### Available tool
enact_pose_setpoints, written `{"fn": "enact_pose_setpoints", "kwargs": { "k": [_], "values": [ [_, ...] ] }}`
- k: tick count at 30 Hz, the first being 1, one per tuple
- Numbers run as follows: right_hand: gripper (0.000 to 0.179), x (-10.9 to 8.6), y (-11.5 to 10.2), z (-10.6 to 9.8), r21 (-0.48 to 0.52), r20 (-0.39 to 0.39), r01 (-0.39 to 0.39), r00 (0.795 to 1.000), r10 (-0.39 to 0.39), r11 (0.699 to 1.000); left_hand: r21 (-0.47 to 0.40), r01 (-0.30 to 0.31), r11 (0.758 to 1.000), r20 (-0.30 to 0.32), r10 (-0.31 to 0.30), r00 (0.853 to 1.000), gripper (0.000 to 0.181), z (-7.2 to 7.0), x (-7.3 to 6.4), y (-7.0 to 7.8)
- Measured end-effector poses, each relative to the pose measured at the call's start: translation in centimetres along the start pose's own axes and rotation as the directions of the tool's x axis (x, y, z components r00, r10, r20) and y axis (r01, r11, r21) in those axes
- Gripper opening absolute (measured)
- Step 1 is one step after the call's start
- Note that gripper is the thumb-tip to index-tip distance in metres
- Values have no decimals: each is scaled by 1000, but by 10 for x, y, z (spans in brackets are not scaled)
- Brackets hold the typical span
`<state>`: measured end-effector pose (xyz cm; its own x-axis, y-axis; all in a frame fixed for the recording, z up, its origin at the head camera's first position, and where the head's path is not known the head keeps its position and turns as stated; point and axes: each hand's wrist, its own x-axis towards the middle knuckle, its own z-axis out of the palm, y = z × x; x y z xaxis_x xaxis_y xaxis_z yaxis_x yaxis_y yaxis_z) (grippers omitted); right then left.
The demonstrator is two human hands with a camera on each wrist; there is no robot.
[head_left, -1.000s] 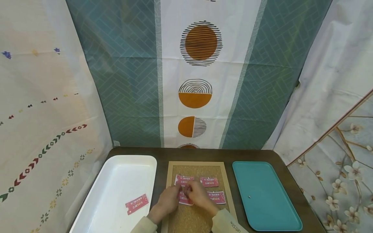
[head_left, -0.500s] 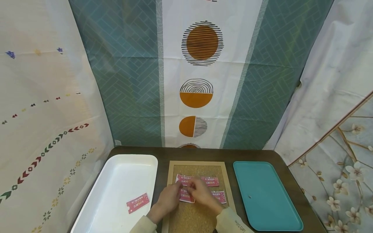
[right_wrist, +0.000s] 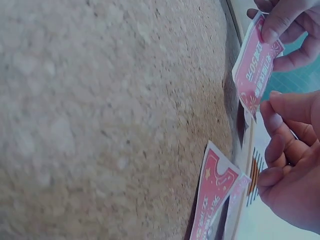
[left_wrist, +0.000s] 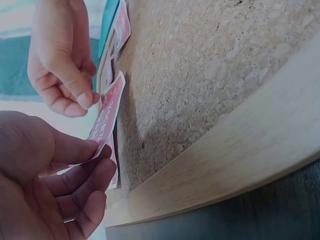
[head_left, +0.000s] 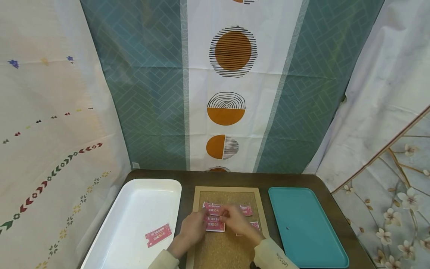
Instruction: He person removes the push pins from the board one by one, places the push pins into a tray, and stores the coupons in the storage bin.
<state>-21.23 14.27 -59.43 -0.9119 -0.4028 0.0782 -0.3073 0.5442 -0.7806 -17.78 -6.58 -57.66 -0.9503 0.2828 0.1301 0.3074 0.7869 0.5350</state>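
Observation:
On the cork board (head_left: 218,250), my left hand (head_left: 193,228) pinches a pink coupon (head_left: 214,225) between thumb and fingers. In the left wrist view this coupon (left_wrist: 107,117) stands tilted off the cork. My right hand (head_left: 237,222), thumb and forefinger drawn together, is at the coupon's right upper edge. Whether its fingertips hold that edge or something small cannot be made out. Just above lies another coupon (head_left: 211,208). Two more coupons are on the board's right side, one upper (head_left: 246,210) and one lower (head_left: 256,225), both partly hidden by my right hand.
A white tray (head_left: 134,186) at the left holds one loose coupon (head_left: 158,235). At the right, a teal tray (head_left: 307,228) holds one small shiny pin-like piece (head_left: 287,228). Patterned cloths hang around the dark table (head_left: 228,178).
My right hand has shifted to the right along the coupon, covering more of the right-hand coupons and uncovering the held one. My left hand keeps its pinch nearly in place.

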Motion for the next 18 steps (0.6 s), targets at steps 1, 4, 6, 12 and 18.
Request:
{"fn": "enact_pose_setpoints", "kwargs": {
  "k": [1, 4, 6, 12, 18],
  "values": [
    [12, 0, 0, -1, 6, 2, -5, 1000, 5, 1000, 6, -2, 1000, -2, 2, 1000, 21, 0, 0, 0],
    [10, -1, 0, -4, 0, 1, -13, 1000, 13, 1000, 17, -1, 1000, 0, 1, 1000, 20, -2, 0, 1],
    [11, -1, 1, -6, -14, -7, -21, 1000, 21, 1000, 27, -2, 1000, -9, 2, 1000, 20, -4, 1, 2],
    [14, -4, 3, -9, -43, -19, -29, 999, 28, 999, 47, 12, 999, -20, -11, 1000, 18, -10, 2, 3],
    [13, -9, 6, -11, -75, -28, 6, 1000, -8, 997, 31, 16, 999, -25, -16, 1000, 17, -11, 3, 0]
  ]
}}
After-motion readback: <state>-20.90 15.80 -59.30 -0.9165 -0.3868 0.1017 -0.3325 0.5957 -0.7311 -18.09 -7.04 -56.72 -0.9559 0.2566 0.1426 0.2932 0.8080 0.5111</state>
